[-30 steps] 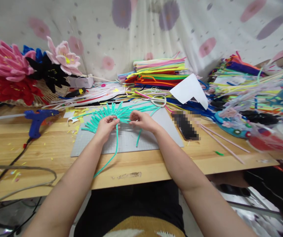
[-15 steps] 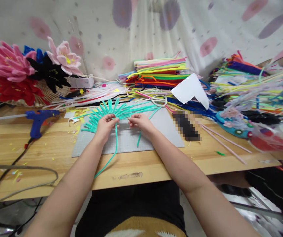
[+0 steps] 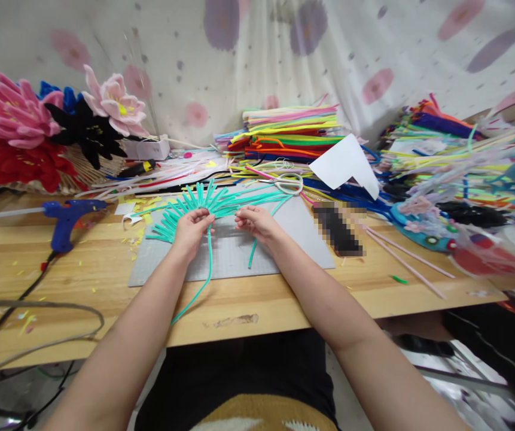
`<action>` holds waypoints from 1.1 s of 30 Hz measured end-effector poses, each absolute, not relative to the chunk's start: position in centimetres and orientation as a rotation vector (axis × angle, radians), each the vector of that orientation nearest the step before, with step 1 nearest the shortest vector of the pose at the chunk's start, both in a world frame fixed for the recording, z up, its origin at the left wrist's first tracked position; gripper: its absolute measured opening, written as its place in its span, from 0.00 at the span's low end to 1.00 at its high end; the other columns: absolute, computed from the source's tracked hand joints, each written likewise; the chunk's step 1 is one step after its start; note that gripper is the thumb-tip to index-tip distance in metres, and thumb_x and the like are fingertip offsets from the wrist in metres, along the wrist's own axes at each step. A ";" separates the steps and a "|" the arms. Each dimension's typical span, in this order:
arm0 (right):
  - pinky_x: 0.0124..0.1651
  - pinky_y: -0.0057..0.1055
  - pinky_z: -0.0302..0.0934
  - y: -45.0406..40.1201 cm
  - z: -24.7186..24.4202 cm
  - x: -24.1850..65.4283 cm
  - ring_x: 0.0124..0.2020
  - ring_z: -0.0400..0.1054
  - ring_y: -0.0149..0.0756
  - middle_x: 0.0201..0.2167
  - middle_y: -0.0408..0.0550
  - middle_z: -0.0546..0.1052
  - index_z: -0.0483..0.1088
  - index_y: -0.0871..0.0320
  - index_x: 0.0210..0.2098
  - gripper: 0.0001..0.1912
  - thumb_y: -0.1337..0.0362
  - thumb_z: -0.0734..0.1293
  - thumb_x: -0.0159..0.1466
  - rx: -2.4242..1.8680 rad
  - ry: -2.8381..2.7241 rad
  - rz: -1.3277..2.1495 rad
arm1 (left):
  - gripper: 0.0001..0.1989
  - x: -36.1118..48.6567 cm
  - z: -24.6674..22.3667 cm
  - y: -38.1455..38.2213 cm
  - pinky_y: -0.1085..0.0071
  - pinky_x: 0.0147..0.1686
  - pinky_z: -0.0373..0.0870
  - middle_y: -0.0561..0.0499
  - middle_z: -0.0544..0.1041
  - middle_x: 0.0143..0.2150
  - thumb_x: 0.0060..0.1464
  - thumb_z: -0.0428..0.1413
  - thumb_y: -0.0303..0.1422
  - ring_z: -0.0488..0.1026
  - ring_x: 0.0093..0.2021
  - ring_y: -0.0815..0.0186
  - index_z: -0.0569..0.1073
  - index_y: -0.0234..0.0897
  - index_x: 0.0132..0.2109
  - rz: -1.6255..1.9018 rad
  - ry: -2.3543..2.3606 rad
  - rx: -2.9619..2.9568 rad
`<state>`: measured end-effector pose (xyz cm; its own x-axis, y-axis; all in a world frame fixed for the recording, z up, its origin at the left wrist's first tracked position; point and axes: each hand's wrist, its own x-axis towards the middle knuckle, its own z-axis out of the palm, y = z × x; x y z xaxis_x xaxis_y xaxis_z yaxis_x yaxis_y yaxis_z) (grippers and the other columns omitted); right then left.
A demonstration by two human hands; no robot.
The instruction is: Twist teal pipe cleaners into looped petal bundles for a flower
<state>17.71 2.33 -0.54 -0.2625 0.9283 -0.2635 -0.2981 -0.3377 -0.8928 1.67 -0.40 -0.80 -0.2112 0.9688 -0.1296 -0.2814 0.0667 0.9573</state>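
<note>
The main risk lies in the left hand's [image 3: 194, 230] pinch: its thumb and fingers are closed on the green bundle [image 3: 185, 215] where the fuzzy strips meet, and if that grip loosens, the strips could probably slip round or fan apart unevenly. The long green strand [image 3: 209, 254] hanging from that hand is another weak point — it runs over the near edge of the grey mat [image 3: 293, 239] and ends close to the near edge of the table [image 3: 118, 263], beside the left forearm, so a sweep of the arm might catch it and tug the bundle askew. The right hand [image 3: 257, 222] is just beside, fingers curled and thumb tip near them; whether it grips anything I cannot tell. A short green strip [image 3: 252, 254] shows below it and could get snagged too.

The bundle is held above the left half of the mat, towards its far edge. It is bright mint green and soft-looking, its many narrow strips spreading like a fan — tightly packed to the left, with longer, straighter strands trailing right towards the scissors [image 3: 289, 183].
</note>
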 end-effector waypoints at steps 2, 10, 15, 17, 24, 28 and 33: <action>0.26 0.23 0.65 2.4 -0.6 17.7 0.17 0.63 0.22 0.16 0.39 0.71 0.64 0.61 0.21 0.06 0.70 0.68 0.47 -1.050 -0.939 1.746 | 0.14 1.7 -0.8 -0.4 0.77 0.21 0.67 0.54 0.71 0.22 0.32 0.63 0.27 0.68 0.23 0.72 0.70 0.31 0.30 1.419 1.222 0.814; 0.30 0.27 0.66 2.4 -0.6 18.4 0.24 0.68 0.26 0.23 0.40 0.74 0.67 0.60 0.27 0.14 0.64 0.72 0.42 -0.981 -1.199 1.637 | 0.14 1.1 -0.6 -0.4 0.75 0.21 0.68 0.53 0.72 0.21 0.32 0.63 0.26 0.69 0.23 0.71 0.70 0.30 0.31 1.422 1.257 0.811; 0.29 0.27 0.64 2.6 -0.8 18.4 0.22 0.66 0.27 0.19 0.40 0.72 0.69 0.61 0.27 0.15 0.63 0.73 0.40 -1.062 -1.399 1.418 | 0.14 1.0 -0.5 -0.4 0.76 0.21 0.68 0.54 0.71 0.21 0.33 0.62 0.26 0.69 0.23 0.72 0.70 0.30 0.31 1.415 1.265 0.814; 0.29 0.27 0.63 2.6 -1.0 18.3 0.21 0.66 0.27 0.18 0.40 0.72 0.70 0.61 0.27 0.13 0.63 0.72 0.43 -1.126 -1.470 1.338 | 0.13 1.1 -0.5 -0.4 0.75 0.22 0.68 0.54 0.71 0.21 0.33 0.62 0.26 0.69 0.23 0.72 0.70 0.30 0.31 1.422 1.271 0.830; 0.31 0.25 0.57 2.3 -0.8 18.6 0.26 0.67 0.29 0.23 0.44 0.75 0.74 0.60 0.29 0.08 0.61 0.69 0.51 -1.297 -1.921 0.717 | 0.15 1.4 -0.7 -0.3 0.75 0.21 0.66 0.54 0.71 0.21 0.31 0.63 0.28 0.69 0.23 0.71 0.69 0.31 0.31 1.418 1.293 0.886; 0.33 0.25 0.55 2.3 -0.6 18.8 0.29 0.67 0.30 0.29 0.47 0.78 0.76 0.60 0.33 0.09 0.63 0.67 0.55 -1.332 -2.109 0.568 | 0.17 1.5 -0.9 -0.3 0.75 0.21 0.66 0.54 0.71 0.21 0.30 0.64 0.29 0.69 0.23 0.70 0.69 0.31 0.31 1.421 1.318 0.914; 0.34 0.24 0.55 2.3 -0.5 18.8 0.32 0.69 0.31 0.32 0.47 0.78 0.76 0.58 0.35 0.09 0.65 0.66 0.57 -1.363 -2.197 0.526 | 0.16 1.6 -1.2 -0.2 0.74 0.21 0.68 0.54 0.71 0.21 0.31 0.63 0.30 0.69 0.24 0.70 0.69 0.31 0.31 1.430 1.335 0.953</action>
<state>18.77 2.29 -0.53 -0.3753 0.9031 0.2086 0.7109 0.4249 -0.5604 1.55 -0.17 -1.21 -0.2677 0.9620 -0.0529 -0.1190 0.0215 0.9927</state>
